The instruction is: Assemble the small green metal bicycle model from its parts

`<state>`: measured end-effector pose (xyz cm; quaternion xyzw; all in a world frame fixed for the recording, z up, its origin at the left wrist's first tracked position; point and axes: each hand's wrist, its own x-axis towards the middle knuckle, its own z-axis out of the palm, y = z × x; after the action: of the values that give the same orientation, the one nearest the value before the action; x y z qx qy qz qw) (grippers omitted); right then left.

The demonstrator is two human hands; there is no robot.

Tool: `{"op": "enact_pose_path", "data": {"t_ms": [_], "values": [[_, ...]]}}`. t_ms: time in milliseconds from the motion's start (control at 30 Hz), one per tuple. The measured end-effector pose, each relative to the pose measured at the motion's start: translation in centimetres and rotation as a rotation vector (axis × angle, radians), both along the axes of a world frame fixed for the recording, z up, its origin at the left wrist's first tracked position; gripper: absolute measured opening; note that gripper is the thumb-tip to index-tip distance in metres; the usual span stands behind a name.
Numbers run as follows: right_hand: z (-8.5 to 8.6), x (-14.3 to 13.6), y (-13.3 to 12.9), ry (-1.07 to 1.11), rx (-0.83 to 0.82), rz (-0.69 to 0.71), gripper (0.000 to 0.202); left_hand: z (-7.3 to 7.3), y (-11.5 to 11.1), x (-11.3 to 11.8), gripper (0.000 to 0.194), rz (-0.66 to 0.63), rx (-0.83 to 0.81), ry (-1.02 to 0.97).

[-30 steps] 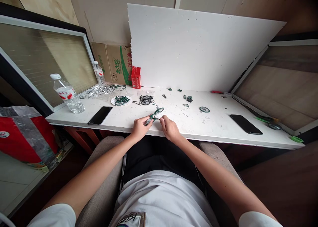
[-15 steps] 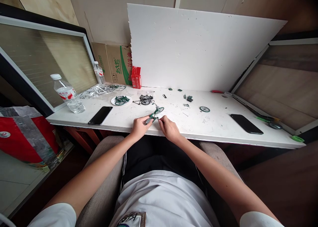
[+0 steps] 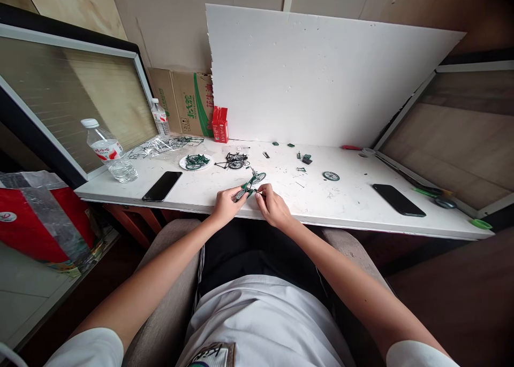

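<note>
A small green model bicycle (image 3: pixel 251 182) is held tilted above the front edge of the white table. My left hand (image 3: pixel 227 205) is closed around its lower left end, by one wheel. The other wheel (image 3: pixel 259 178) points away from me to the upper right. At the bicycle's right side my right hand (image 3: pixel 273 205) is pinched, its fingertips at a small dark piece beside the frame. That piece is too small to name, and the fingers partly hide it.
On the white table (image 3: pixel 281 196) lie a loose wheel (image 3: pixel 331 176), dark bicycle parts (image 3: pixel 235 161), a white plate (image 3: pixel 183 164) with green parts, and two phones (image 3: pixel 163 186). A water bottle (image 3: pixel 110 155) stands at left. A white board (image 3: pixel 321 78) leans behind.
My right hand has shifted very slightly at the bicycle's side, its fingers a little more raised. My left hand and the bicycle stay almost where they were.
</note>
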<state>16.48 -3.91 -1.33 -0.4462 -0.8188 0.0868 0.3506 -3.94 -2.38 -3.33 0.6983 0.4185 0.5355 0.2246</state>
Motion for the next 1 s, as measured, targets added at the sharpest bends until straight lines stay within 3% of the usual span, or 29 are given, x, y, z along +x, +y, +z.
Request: {"op": "enact_pose_path", "data": {"t_ms": [600, 1000], "values": [[-0.94, 0.17, 0.55, -0.084, 0.04, -0.051, 0.023, -0.08, -0.2, -0.04, 0.029, -0.007, 0.002, 0.022], [-0.66, 0.25, 0.41, -0.105, 0.031, -0.071, 0.028, -0.27, -0.22, -0.27, 0.03, -0.032, 0.054, 0.058]]}}
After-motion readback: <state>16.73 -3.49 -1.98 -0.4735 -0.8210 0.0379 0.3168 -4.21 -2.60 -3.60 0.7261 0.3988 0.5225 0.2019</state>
